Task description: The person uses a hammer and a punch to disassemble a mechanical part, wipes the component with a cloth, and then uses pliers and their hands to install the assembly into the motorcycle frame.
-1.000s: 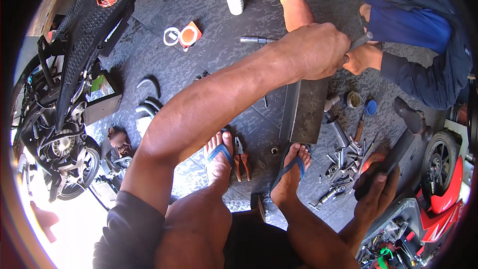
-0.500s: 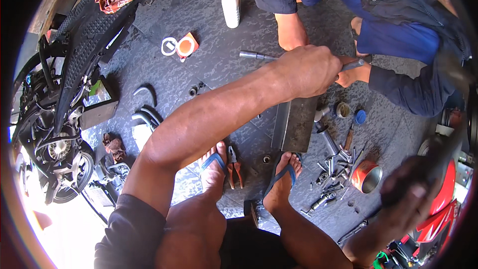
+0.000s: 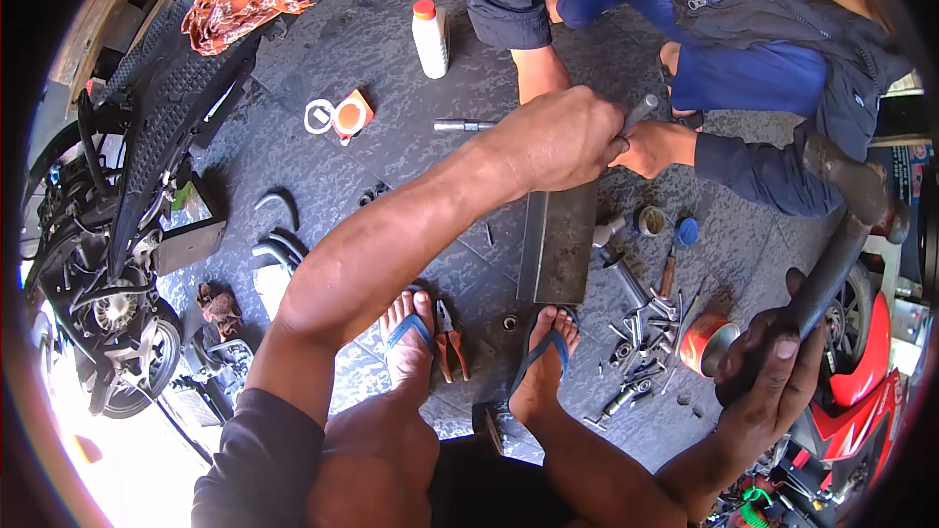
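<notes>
My left hand is closed around a short metal rod above a steel channel block on the dark mat. Right beside it, a co-worker's hand reaches in, partly hidden behind mine. A tubular metal tool lies horizontally just left of these hands. At the right, my right hand grips the dark handle of a hammer, whose head is raised near the co-worker's sleeve.
A stripped motorcycle stands left, red motorcycle parts right. Scattered tools, pliers, a can, a white bottle and hoses lie about my feet. A co-worker crouches opposite.
My right hand and hammer swung up and rightward, blurred, and are now back a little leftward. My left hand still grips the rod; the whole view has shifted slightly.
</notes>
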Available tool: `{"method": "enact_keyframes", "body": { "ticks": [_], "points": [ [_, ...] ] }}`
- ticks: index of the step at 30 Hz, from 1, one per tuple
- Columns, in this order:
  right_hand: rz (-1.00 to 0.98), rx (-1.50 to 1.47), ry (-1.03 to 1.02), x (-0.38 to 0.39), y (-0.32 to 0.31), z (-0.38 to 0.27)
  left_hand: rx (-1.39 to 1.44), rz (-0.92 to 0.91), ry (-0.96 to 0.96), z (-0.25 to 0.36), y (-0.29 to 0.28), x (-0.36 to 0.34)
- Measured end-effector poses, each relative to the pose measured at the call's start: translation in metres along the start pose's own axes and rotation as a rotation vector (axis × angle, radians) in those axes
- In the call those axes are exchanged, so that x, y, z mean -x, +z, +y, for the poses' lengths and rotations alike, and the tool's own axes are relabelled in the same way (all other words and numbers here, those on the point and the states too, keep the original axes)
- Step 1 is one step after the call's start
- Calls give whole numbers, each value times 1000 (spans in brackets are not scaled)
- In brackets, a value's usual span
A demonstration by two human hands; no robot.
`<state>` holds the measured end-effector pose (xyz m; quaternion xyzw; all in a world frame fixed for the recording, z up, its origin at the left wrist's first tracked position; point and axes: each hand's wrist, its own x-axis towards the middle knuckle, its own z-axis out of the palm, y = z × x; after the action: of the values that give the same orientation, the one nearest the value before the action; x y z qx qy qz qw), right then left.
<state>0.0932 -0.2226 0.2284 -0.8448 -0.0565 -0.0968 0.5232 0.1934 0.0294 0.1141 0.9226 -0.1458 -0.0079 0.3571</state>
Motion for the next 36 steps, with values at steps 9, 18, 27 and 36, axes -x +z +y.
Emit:
{"method": "enact_keyframes", "body": {
  "ticks": [9,18,27,36],
  "points": [
    [-95,-53,88,7,-2,12,-59,-71,8,-4,17,-3],
    [-210,-19,122,9,6,19,-64,-49,46,-13,24,-5],
    [-225,248,6,-4,1,20,-111,-95,67,-11,28,-7],
    [-288,493,-162,-23,-2,28,-127,0,99,-3,23,-24]
  ]
}}
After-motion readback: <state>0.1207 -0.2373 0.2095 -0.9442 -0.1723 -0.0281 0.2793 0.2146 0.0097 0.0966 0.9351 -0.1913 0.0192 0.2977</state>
